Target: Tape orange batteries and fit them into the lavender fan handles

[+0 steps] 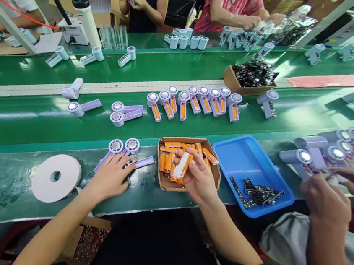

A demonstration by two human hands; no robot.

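Observation:
My right hand [202, 182] pinches an orange battery [186, 161] with a white strip along its face, just above a cardboard box [171, 186] of similar orange batteries [210, 156]. My left hand [109, 177] lies palm down with fingers spread over several lilac handheld fan bodies [132, 145] on the near bench. Its fingertips reach the handle [144, 162] of one; whether they press on it is hard to see. Parts of the fan handles are hidden under that hand.
A large white tape roll [41, 180] lies left. To the right stands a blue tray [240, 151] with dark circuit boards. Lilac fans with orange batteries [182, 111] line the green conveyor [31, 126]. A co-worker's hands [326, 197] work at far right; other people sit opposite.

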